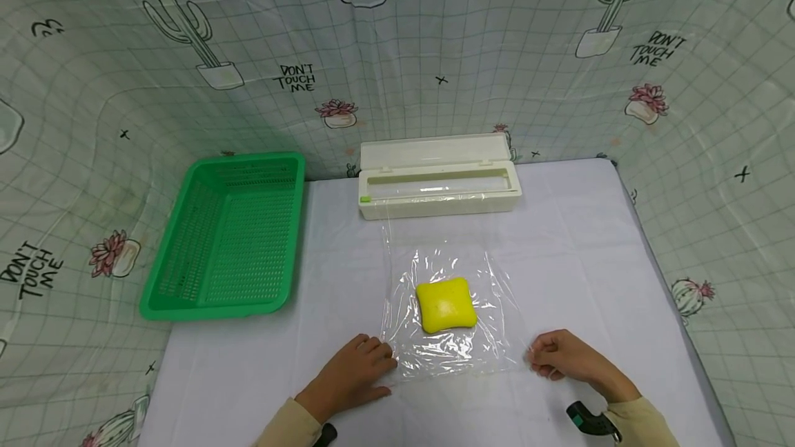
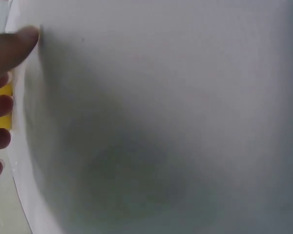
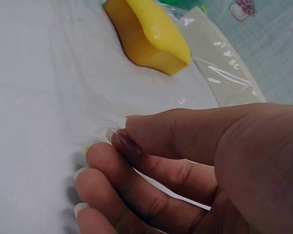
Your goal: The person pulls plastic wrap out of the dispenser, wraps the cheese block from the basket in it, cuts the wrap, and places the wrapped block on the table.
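Note:
A sheet of clear plastic wrap (image 1: 497, 343) lies on the white table, running forward from a cream wrap dispenser (image 1: 441, 207) whose lid stands raised. On the sheet sits a yellow pillow-shaped block (image 1: 447, 305). My right hand (image 1: 562, 357) pinches the sheet's near right corner between thumb and index finger; the right wrist view shows the film at those fingertips (image 3: 118, 139). At the near left corner, my left hand (image 1: 360, 372) rests with fingertips on the film's edge. Its thumb (image 2: 14, 46) is spread away from the other fingers in the left wrist view.
A green plastic basket (image 1: 220, 310) stands at the table's left. Behind the dispenser hangs a checked curtain (image 1: 404, 40) with cactus prints, which also wraps both sides. The white cloth (image 1: 577, 247) covers the table to its right edge.

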Tool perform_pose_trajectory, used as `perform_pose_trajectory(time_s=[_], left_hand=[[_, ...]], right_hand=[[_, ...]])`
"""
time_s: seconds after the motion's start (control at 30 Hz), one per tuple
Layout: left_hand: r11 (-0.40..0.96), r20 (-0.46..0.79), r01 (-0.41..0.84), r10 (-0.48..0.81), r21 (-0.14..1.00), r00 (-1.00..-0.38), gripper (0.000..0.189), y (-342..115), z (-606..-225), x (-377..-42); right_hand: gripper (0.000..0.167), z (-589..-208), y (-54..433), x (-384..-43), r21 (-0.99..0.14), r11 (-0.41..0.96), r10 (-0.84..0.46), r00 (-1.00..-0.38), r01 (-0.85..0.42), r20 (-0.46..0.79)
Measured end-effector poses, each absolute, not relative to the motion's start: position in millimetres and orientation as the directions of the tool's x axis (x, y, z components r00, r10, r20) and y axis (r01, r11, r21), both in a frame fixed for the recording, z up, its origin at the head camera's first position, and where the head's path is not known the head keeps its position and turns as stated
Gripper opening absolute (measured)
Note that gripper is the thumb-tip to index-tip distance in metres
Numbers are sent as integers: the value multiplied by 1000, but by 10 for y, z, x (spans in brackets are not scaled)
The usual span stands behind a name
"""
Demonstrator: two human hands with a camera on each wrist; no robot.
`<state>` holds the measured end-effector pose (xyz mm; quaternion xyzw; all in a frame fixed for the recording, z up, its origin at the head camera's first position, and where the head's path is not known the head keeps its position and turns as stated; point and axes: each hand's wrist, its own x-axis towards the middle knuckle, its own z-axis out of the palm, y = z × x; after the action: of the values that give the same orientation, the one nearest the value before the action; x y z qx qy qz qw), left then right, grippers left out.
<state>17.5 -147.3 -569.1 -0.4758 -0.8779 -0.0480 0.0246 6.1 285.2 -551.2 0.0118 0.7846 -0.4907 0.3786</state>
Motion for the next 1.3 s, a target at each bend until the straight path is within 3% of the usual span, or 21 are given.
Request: perform_pose_trajectory(time_s=[0.13,0.27,0.6,0.77,1.03,1.3], left_hand=[[515,150,857,845,24,-513,19,-1460,-5709,183],[536,215,844,823,9,-525,13,-1451,-5716,179],[621,406,747,635,238,-657,22,-1432,-5733,91],[638,462,676,505,369,-729,27,-1386,-5710,-2],[673,389,507,336,538,-858,8,-1289,-5671,-180],[676,310,389,241,626,-920,5,-1207,-5666,-324]], right_hand=[[15,-5520,2854,73,-768,501,-353,-716,399,-602],[14,-5524,2864,77,-784,475,-344,-736,399,-583],[29,-5443,2814,12,-778,432,-158,-811,456,-563],[42,-5432,2765,-26,-829,375,-103,-870,415,-482],[28,-5437,2699,-142,-876,331,-65,-918,350,-391],[31,-5499,2659,-289,-895,284,-63,-924,345,-376]])
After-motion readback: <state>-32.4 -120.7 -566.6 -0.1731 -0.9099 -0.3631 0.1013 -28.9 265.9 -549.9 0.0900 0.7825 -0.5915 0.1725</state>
